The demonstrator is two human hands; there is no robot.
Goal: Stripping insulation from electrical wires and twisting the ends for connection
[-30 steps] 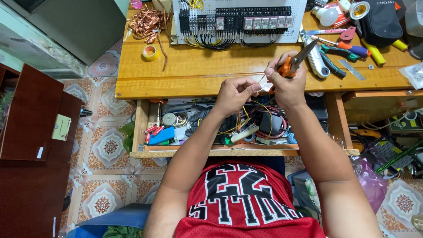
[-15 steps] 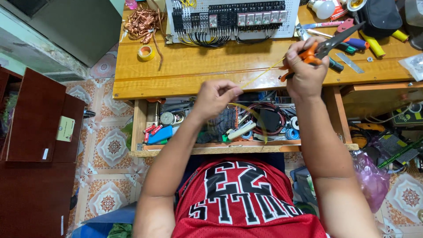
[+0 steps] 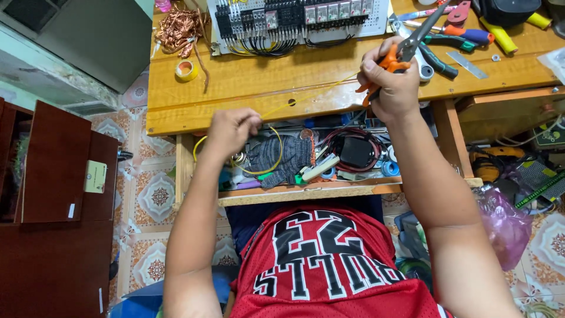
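Since the earlier frame both hands have drawn farther apart, lengthening the taut span of yellow wire [image 3: 306, 97] between them. Left hand [image 3: 232, 126], fingers pinched shut on the wire, sits over the open drawer [image 3: 306, 191], with slack wire looping beside a grey glove [image 3: 276, 156]. Right hand [image 3: 391, 79] grips the wire's other end together with orange-handled pliers [image 3: 403, 53] above the wooden table [image 3: 235, 88], near the wired terminal board [image 3: 294, 17] and loose hand tools [image 3: 453, 35].

A pale green rectangular label [image 3: 95, 176] sits on the dark-red cabinet [image 3: 53, 176].
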